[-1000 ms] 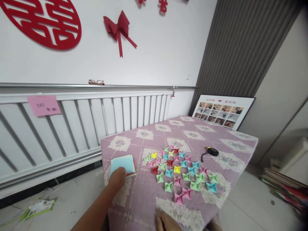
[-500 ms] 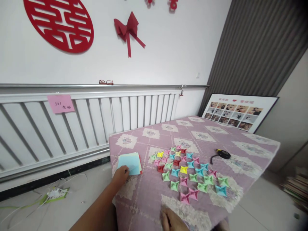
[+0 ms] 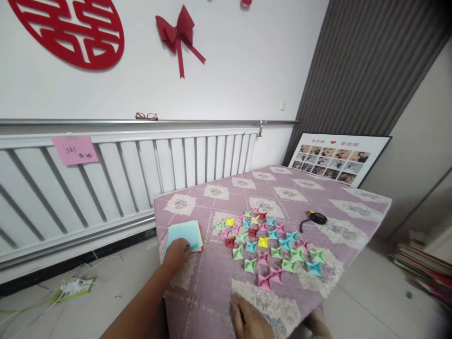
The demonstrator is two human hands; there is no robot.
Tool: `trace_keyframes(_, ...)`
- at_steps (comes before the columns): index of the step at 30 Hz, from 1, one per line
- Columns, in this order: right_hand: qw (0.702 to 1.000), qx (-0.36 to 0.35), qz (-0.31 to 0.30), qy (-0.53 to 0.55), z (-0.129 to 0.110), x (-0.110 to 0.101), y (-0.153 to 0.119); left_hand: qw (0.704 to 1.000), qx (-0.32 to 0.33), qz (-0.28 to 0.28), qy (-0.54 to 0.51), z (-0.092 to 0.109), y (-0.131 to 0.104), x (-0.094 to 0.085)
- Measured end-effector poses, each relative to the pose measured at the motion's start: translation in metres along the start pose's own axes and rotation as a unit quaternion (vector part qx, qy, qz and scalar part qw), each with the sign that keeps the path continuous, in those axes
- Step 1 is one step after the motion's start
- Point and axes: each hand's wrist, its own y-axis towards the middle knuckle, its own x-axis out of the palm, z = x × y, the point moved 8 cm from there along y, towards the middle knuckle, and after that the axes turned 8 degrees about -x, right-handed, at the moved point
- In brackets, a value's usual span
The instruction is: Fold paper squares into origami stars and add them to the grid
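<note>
At the table's left side lies a stack of square coloured paper [image 3: 186, 231], light blue on top, with cream and red edges showing. My left hand [image 3: 177, 254] is over its near left part, fingers bent on the top blue sheet, which seems pulled slightly towards the hand. The fingertips are partly hidden. By the near edge my right hand [image 3: 251, 321] rests on the cloth, fingers curled in and no object visible in it. Beyond it, several small folded paper stars [image 3: 263, 242] in pink, green, blue, yellow and red lie in rows.
A purple patterned cloth [image 3: 208, 282] covers the table. On the right lies a black tape measure [image 3: 318, 218]. A photo board [image 3: 339, 157] leans behind. The white radiator [image 3: 176, 162] runs along the wall, with glasses [image 3: 146, 116] on the pipe above. A power strip [image 3: 76, 288] lies on the floor.
The view has turned slightly right. My left hand has moved further over the paper stack, its fingers reaching onto the blue sheet. My right hand stays curled near the table's front edge.
</note>
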Motion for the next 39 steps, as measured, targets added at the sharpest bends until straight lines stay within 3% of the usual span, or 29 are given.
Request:
trace_keyframes(3,1.0,0.006,-0.02,-0.009,-0.001,-0.002,0.0,1.0,-0.007,-0.003,0.015,-0.003,0.003,0.0)
trace_keyframes(17,1.0,0.017,-0.003,-0.025,-0.003,-0.001,0.0,0.996,-0.054,0.014,0.071,-0.005,0.008,0.004)
trace_keyframes(39,1.0,0.019,-0.01,-0.011,0.0,0.0,-0.001,0.994,-0.059,-0.002,0.097,-0.004,0.011,0.003)
